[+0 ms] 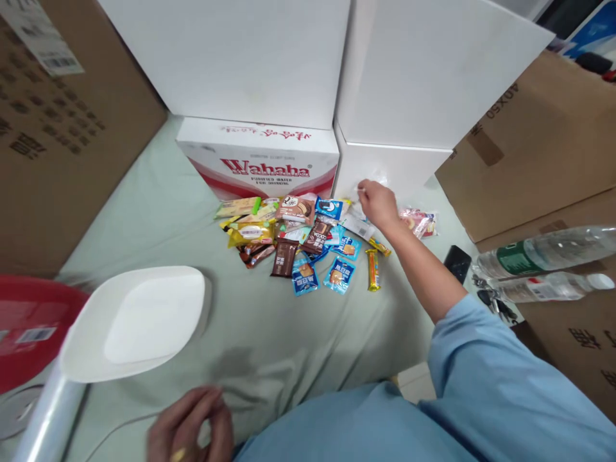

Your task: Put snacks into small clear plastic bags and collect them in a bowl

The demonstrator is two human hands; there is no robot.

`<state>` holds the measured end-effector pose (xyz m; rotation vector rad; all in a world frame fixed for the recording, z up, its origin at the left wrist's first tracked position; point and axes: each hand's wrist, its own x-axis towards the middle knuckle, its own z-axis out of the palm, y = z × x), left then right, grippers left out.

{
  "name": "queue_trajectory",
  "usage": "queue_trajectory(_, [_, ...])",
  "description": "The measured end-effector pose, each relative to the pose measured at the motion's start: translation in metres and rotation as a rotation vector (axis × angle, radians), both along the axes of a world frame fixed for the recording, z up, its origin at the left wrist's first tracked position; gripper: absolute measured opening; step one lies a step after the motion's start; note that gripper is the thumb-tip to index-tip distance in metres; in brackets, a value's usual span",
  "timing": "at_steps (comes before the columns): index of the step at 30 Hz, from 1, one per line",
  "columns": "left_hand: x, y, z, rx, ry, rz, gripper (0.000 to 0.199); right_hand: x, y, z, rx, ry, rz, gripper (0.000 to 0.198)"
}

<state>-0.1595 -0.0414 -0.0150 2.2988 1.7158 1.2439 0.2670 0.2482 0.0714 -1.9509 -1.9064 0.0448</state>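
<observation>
My right hand [380, 204] reaches out over the right side of a pile of wrapped snacks, its fingers closed in a pinch. A piece of clear plastic [380, 174] shows at the fingers, against the white box; its exact kind is unclear. Below the hand lie a silvery packet [357, 227] and a small yellow-orange bar [373, 269]. Blue packets [339, 274], brown cocoa packets [285, 256] and a yellow packet [250, 233] make up the heap. Low in the picture, my left hand [192, 423] is loosely closed and somewhat blurred, with nothing visible in it.
A white plastic basin [202, 308] stands at left, beside a red object [33, 327] and a clear roll [52, 417]. Behind the snacks are a Wahaha carton [264, 170] and white boxes [255, 58]. Bottles [553, 253], a phone [457, 263] and keys [495, 303] lie right.
</observation>
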Motion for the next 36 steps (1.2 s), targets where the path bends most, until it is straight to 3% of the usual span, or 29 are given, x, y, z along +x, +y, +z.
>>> queue_trajectory(3, [0.045, 0.006, 0.004, -0.316, -0.264, -0.152, 0.016, 0.003, -0.047, 0.002, 0.130, 0.691, 0.015, 0.011])
queue_trajectory(7, [0.099, 0.026, -0.003, -0.820, -0.682, -0.165, 0.024, -0.022, -0.126, -0.026, -0.142, 1.632, -0.085, 0.030])
queue_trajectory(9, [0.120, 0.039, -0.004, -1.045, -0.898, -0.170, 0.036, -0.045, -0.162, -0.048, -0.296, 1.853, -0.185, 0.036])
queue_trajectory(11, [0.135, 0.052, -0.001, -1.171, -1.072, -0.174, 0.051, -0.068, -0.191, -0.067, -0.410, 1.947, -0.245, 0.039])
queue_trajectory(15, [0.151, 0.073, 0.010, -1.229, -1.187, -0.216, 0.067, -0.101, -0.226, -0.079, -0.489, 1.870, -0.208, 0.041])
queue_trajectory(21, [0.161, 0.079, 0.008, -1.034, -1.189, -0.101, 0.064, -0.114, -0.232, -0.076, -0.400, 1.501, -0.064, 0.039])
queue_trajectory(28, [0.156, 0.083, -0.004, -0.952, -1.133, -0.109, 0.040, -0.100, -0.236, -0.070, -0.520, 1.133, 0.115, 0.034])
queue_trajectory(32, [0.147, 0.082, -0.002, -0.934, -1.098, -0.107, 0.032, -0.093, -0.225, -0.055, -0.384, 1.012, 0.119, 0.035])
queue_trajectory(36, [0.143, 0.079, 0.001, -0.933, -1.067, -0.138, 0.028, -0.098, -0.212, -0.053, -0.351, 0.951, 0.238, 0.022])
